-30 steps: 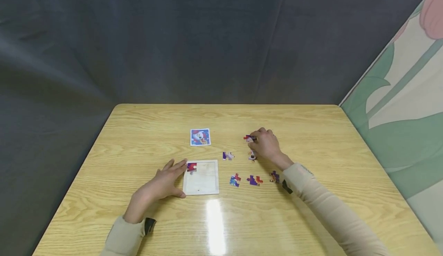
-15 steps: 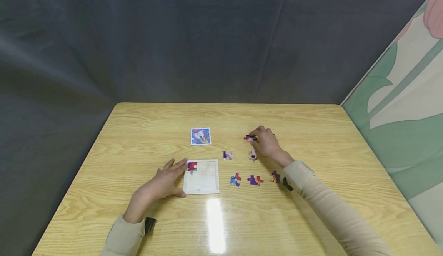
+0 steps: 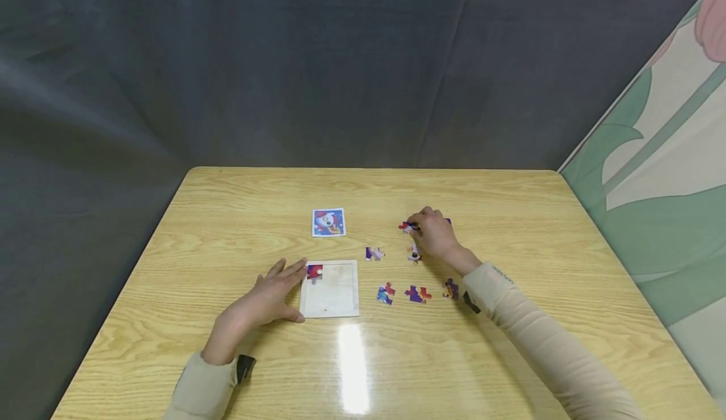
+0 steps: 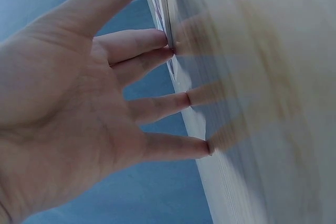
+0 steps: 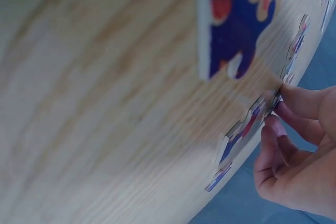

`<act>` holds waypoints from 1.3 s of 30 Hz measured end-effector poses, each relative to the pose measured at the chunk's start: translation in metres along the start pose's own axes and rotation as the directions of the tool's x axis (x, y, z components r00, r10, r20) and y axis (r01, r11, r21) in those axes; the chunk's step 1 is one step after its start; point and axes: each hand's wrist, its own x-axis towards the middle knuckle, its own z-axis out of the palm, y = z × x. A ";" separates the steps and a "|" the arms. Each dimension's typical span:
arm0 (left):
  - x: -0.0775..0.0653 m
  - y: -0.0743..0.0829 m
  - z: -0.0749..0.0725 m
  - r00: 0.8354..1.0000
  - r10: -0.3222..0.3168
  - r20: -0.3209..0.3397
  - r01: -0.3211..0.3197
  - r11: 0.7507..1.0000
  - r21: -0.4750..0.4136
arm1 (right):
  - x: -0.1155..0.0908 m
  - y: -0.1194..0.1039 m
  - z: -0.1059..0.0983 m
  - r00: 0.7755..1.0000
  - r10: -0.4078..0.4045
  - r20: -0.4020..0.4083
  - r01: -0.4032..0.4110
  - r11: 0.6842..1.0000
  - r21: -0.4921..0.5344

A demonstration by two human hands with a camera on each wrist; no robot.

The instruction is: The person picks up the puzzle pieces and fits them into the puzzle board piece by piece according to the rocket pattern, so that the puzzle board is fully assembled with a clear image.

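Note:
My left hand [image 3: 270, 294] lies at the left side of a white puzzle tray [image 3: 334, 313], its fingers spread and straight. In the left wrist view the fingertips [image 4: 198, 147] touch the tabletop and the tray's edge. A red and purple jigsaw piece [image 3: 314, 272] sits in the tray's upper left corner. Farther right, my right hand [image 3: 435, 236] pinches a red and dark jigsaw piece [image 3: 404, 226] between thumb and fingers, low over the table; the hand hides part of it. Just below that hand lies a white jigsaw piece with a dark spot [image 3: 414, 255].
A small picture card [image 3: 328, 222] lies behind the tray. Loose jigsaw pieces lie about: a purple and white piece [image 3: 374, 254], a blue and red piece [image 3: 386, 294], a purple and orange piece [image 3: 418, 294] and a dark purple piece [image 3: 450, 288]. A dark curtain [image 3: 363, 67] hangs behind the table.
Both hands stay almost where they were. Beyond the right hand's far side, a bit more of a purple piece now shows.

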 end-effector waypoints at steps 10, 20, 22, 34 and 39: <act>-0.001 -0.001 0.000 1.000 0.015 -0.004 -0.015 1.000 0.008 | -0.001 -0.001 0.002 0.999 -0.018 -0.031 0.016 0.999 -0.046; -0.001 -0.001 0.000 1.000 0.012 -0.003 -0.012 1.000 0.001 | -0.001 0.001 0.002 1.000 0.020 -0.003 -0.020 1.000 -0.015; -0.001 -0.001 0.000 1.000 0.013 -0.003 -0.013 1.000 0.001 | -0.001 0.001 0.002 1.000 0.023 -0.003 -0.023 1.000 -0.014; -0.001 -0.002 0.001 1.000 0.018 -0.007 -0.018 1.000 0.005 | -0.003 0.003 -0.001 0.999 0.038 0.007 -0.038 0.999 -0.004; -0.001 -0.001 0.001 1.000 0.016 -0.004 -0.016 1.000 0.004 | -0.004 0.004 0.000 1.000 0.026 0.001 -0.026 1.000 -0.010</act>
